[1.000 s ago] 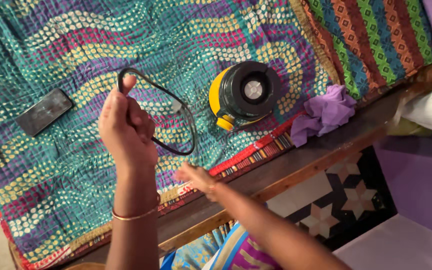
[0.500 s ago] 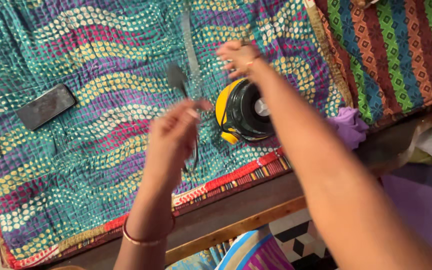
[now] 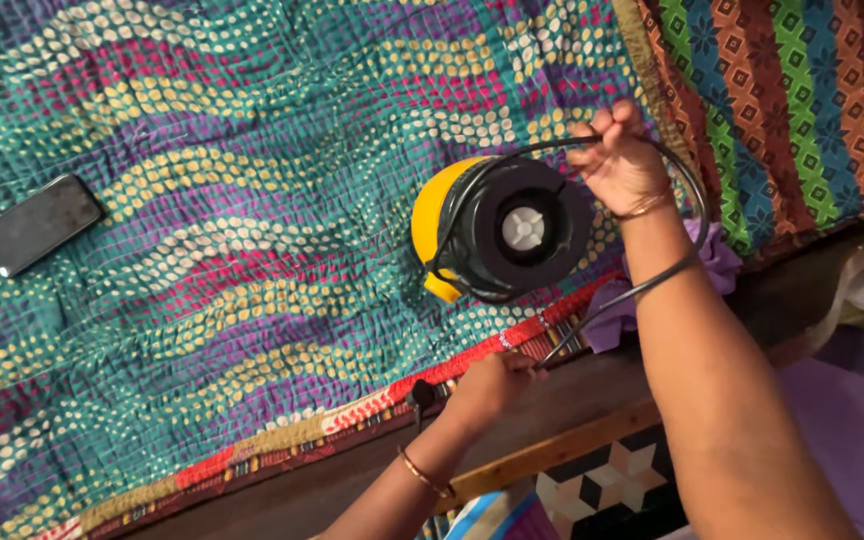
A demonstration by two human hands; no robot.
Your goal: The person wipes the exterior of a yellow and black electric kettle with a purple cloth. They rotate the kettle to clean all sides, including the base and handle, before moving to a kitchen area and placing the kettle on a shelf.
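- Seen from above: a yellow-and-black round appliance (image 3: 502, 228) resting on a patterned quilt (image 3: 222, 270) spread over a bed, its black circular top with a pale hub facing the camera; whether anything lies inside cannot be told.
- Right hand (image 3: 620, 160) clenched on a black cord (image 3: 687, 180), gripping it just above and to the right of the appliance, fingers curled round the cable, a bangle at the wrist.
- Cord arching from that grip in a wide loop: one run curving left and down round the appliance's near rim, another sweeping right, crossing the right forearm and slanting down-left toward the bed's edge.
- Left hand (image 3: 492, 385) closed in a fist on the lower end of the cord at the quilt's red border, a dark plug-like end (image 3: 420, 393) showing just beside the knuckles.
- Long axis of the lower cord stretch running diagonally, from the forearm down to the left fist.
- Dark phone (image 3: 39, 224) lying flat, well apart at the quilt's left.
- Purple cloth (image 3: 720, 262) bunched near the wooden bed frame (image 3: 592, 400), partly behind the right arm.
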